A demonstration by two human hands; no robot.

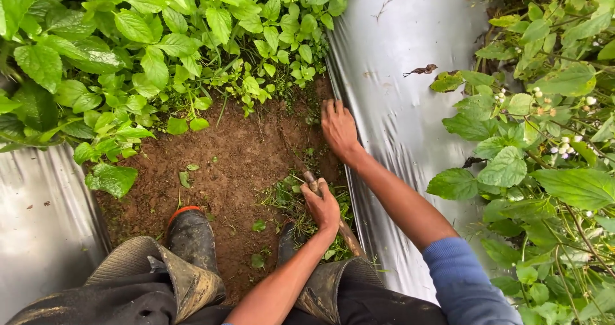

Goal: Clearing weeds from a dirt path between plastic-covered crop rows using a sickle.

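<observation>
Gripping the stiff wooden tool handle [315, 185] in my clenched left hand [322, 206] — right hand [338, 130] splayed open on loose soil [224, 165].

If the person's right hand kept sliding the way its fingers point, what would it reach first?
The right hand lies on bare soil beside the silvery sheet, fingers pointing up the picture. Straight ahead it would probably meet the low green weeds first, though depth is hard to judge.

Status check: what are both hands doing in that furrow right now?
Left hand gripping wooden tool handle, head in dirt. Right hand flat on bare soil beside silver plastic sheeting. Leafy weeds thick just ahead.
</observation>
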